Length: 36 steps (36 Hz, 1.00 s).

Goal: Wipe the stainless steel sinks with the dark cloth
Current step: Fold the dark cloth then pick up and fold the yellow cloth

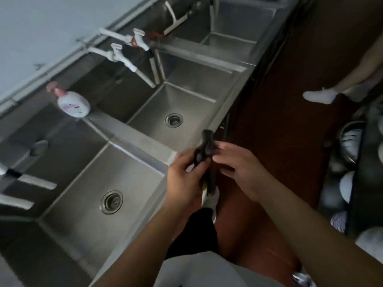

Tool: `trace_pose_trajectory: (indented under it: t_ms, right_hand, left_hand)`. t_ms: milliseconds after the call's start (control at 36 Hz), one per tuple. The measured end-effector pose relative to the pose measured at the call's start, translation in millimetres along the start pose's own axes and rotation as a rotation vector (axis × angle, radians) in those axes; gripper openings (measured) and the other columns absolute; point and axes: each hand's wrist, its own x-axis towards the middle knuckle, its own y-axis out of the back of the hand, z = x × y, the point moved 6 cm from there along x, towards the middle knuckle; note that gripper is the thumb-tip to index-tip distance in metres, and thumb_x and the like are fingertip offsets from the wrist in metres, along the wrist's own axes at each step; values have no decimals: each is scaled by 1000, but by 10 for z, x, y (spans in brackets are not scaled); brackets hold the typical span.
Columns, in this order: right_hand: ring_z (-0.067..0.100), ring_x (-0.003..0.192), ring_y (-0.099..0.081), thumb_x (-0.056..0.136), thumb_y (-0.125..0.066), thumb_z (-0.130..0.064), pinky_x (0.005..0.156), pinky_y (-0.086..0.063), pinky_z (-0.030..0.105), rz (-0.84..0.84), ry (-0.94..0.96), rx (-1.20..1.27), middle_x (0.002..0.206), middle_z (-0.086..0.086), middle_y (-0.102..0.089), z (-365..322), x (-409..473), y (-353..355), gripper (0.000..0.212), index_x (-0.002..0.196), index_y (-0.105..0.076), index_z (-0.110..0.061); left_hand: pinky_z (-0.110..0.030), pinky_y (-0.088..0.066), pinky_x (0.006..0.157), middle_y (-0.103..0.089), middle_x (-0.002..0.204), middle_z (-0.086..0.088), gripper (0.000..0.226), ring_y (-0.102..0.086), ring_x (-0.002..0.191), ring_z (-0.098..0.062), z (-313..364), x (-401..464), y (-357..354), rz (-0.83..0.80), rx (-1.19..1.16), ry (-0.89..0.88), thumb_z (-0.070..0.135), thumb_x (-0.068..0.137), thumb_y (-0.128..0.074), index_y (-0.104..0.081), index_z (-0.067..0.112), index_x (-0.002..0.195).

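Above sink rim [226,112], cloth [205,148] in left hand [184,179]

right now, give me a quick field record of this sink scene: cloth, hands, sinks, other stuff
cloth: dark cloth, bunched, held up over the front rim, not touching any basin
left hand: left hand grips the cloth, fingers curled round it
right hand: right hand at the cloth, fingers touching its right side; grip unclear
sinks: three stainless steel sinks in a row; near sink, middle sink, far sink
drains: visible in near and middle sinks
wiping: not yet begun
other: pump bottle on the divider between near and middle sinks; white taps at the back
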Motion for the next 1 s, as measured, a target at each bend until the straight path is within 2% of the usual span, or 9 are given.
trace_pose_trajectory:
  t_ms: [83, 167, 250, 389, 472, 611, 778, 917, 1000]
  right_hand:
    - [18, 109, -68, 85, -68, 4, 92, -55, 29, 135, 70, -24, 114, 7, -73, -204, 331, 364, 44, 126, -66, -13]
    - [12, 98, -71, 81, -75, 2, 82, -57, 22, 260, 119, -80, 109, 8, -74, -503, 726, 759, 44, 122, -68, -11]
    - [9, 84, -71, 84, -70, 6, 71, -55, 18, 369, 129, -52, 101, 9, -74, -825, 1117, 1170, 32, 114, -71, -6]
    - [20, 79, -71, 82, -71, 5, 68, -60, 29, 590, 135, 8, 86, 5, -76, -1387, 1538, 2013, 22, 92, -75, -15]
    - [17, 78, -72, 80, -72, 7, 63, -57, 23, 656, 196, -32, 87, 7, -75, -1726, 1699, 2513, 24, 93, -75, -13]
    - [8, 82, -70, 77, -75, 6, 75, -56, 19, 650, 288, -288, 84, -4, -77, -2191, 2021, 3164, 27, 89, -76, -19]
    - [6, 83, -71, 77, -74, 6, 74, -54, 16, 568, 316, -268, 86, -4, -77, -2649, 2601, 3957, 28, 88, -77, -20]
    - [9, 83, -71, 80, -72, 5, 73, -54, 17, 416, 303, -251, 88, 3, -77, -3046, 3335, 4702, 21, 95, -76, -10]
    - [8, 83, -70, 81, -70, 7, 72, -53, 17, 309, 314, -267, 89, 1, -76, -3346, 3793, 5131, 25, 94, -75, -15]
  left_hand:
    - [-49, -56, 91, -73, 107, -18, 21, -70, 102, -37, -148, 426, -440, -133, -302, 204, 9, 91, -68, -74, 11, 111]
    - [-62, -51, 95, -71, 111, -22, 26, -69, 104, -42, -202, 988, -799, -198, -345, 264, 12, 90, -67, -72, 10, 115]
    - [-58, -53, 94, -71, 113, -18, 26, -69, 105, -39, -140, 1545, -1111, -240, -377, 283, 8, 91, -64, -71, 12, 116]
    - [-37, -60, 70, -76, 100, -8, 24, -74, 91, -24, 40, 2529, -1444, -203, -424, 312, -3, 90, -63, -71, 12, 108]
    - [-46, -60, 75, -75, 102, -10, 23, -72, 95, -25, 130, 3115, -1615, -230, -313, 270, -1, 90, -64, -70, 14, 107]
    - [-41, -62, 73, -75, 98, -9, 23, -72, 90, -23, 332, 3865, -2222, -394, -205, 174, -1, 92, -63, -71, 17, 105]
    - [-33, -61, 71, -74, 89, 2, 21, -71, 87, -16, 414, 4667, -2979, -415, -149, 146, -7, 89, -63, -66, 8, 103]
    - [-39, -60, 75, -71, 97, -1, 33, -69, 94, -23, 451, 5367, -3621, -441, -37, 64, 2, 76, -63, -68, 21, 103]
    - [-31, -56, 72, -69, 91, 3, 34, -67, 90, -20, 499, 5757, -4065, -420, 0, 87, 4, 71, -59, -70, 29, 91]
